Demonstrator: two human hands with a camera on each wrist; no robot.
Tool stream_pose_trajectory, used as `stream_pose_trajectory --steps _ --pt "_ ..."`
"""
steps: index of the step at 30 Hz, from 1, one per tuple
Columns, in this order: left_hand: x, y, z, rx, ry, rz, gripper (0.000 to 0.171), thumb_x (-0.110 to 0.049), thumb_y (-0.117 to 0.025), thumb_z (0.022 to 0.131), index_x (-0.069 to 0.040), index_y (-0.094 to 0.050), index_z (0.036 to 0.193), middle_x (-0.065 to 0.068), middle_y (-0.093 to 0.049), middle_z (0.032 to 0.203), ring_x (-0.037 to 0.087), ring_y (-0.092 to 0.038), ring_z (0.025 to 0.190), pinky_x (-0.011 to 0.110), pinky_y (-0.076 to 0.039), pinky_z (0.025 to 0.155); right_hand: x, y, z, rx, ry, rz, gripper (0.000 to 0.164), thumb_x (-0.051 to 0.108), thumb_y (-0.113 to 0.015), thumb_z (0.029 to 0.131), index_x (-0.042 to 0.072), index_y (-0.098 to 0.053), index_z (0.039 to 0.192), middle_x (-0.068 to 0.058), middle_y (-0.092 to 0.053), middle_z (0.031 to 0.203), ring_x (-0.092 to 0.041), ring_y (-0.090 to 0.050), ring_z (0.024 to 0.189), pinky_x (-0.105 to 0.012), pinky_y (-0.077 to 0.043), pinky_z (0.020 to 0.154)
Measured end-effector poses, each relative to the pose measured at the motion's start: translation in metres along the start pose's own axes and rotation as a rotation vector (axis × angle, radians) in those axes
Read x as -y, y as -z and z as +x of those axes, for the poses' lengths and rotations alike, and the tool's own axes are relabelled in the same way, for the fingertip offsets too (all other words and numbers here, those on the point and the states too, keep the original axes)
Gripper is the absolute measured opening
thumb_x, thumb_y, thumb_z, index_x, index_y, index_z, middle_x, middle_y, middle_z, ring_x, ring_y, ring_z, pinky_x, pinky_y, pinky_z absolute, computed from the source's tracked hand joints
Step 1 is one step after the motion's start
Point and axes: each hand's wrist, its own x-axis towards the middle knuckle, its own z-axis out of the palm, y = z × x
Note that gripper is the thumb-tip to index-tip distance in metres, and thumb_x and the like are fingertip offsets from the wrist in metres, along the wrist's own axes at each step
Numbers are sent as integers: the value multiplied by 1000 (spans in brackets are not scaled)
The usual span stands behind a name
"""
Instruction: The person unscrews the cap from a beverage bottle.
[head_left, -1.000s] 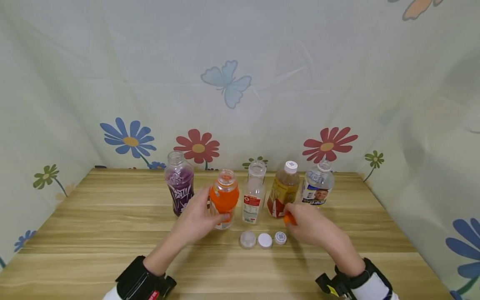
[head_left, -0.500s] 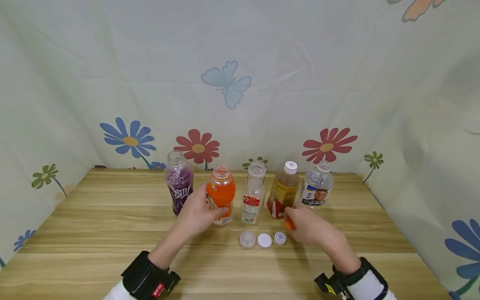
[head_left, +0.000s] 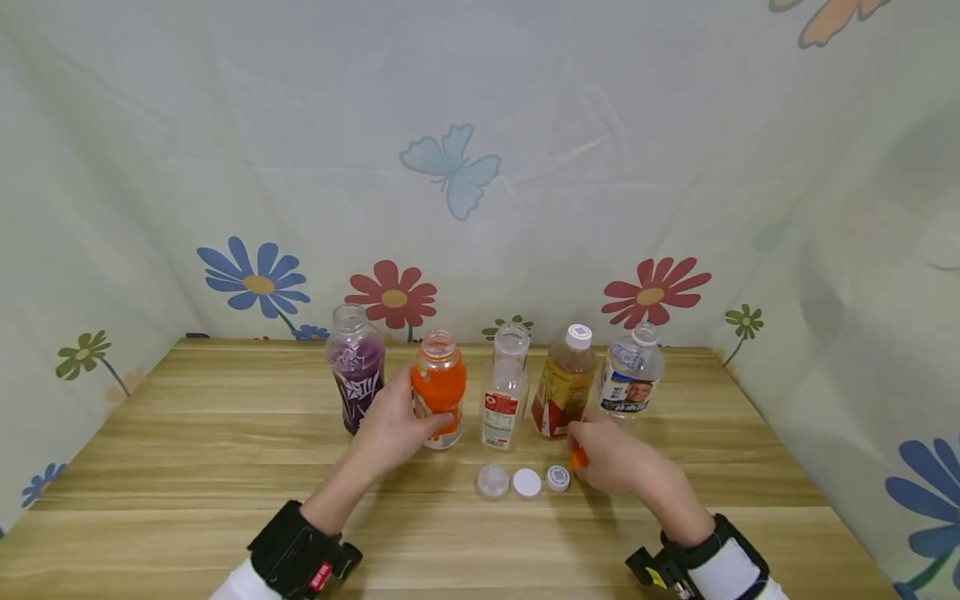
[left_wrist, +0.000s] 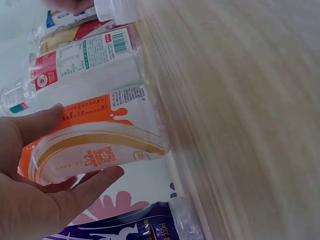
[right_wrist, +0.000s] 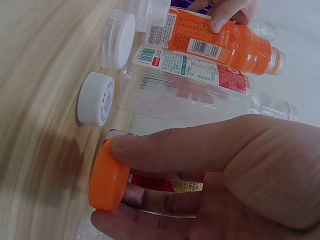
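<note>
My left hand (head_left: 393, 429) grips an uncapped orange juice bottle (head_left: 439, 385), which stands upright between the purple bottle (head_left: 357, 375) and a clear bottle with a red-and-white label (head_left: 501, 412). In the left wrist view, the thumb and fingers lie on either side of its label. My right hand (head_left: 618, 454) pinches an orange bottle cap (right_wrist: 107, 177) between thumb and fingers, low over the table. That cap is at the right end of a row of a translucent cap (head_left: 492, 482), a white cap (head_left: 527, 483) and a smaller white cap (head_left: 558, 477).
Behind my right hand stand an amber drink bottle (head_left: 564, 387) with its white cap on and an open clear bottle (head_left: 632, 379) with a blue label. The wooden table (head_left: 187, 467) backs onto a flower-printed cloth (head_left: 480, 250).
The orange juice bottle in my left hand has shifted slightly left and back. My right hand has lowered the orange cap a little toward the table, beside the white caps.
</note>
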Motion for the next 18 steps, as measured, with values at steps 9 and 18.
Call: stream_pose_trajectory --steps 9,18 --pt "3 0 3 3 34 -22 64 -17 -81 84 -8 -43 135 4 -58 124 25 -59 114 43 -45 94 -3 -6 3 -3 17 -7 22 -1 -76 79 10 -59 89 -1 -50 81 -19 -48 76 -33 -42 65" --pt "2 0 1 -9 24 11 79 -19 -80 84 -2 -32 145 12 -52 133 28 -54 121 44 -39 100 -3 -11 3 -2 44 -21 27 -6 -74 74 11 -57 84 0 -50 77 -17 -48 72 -32 -40 61"
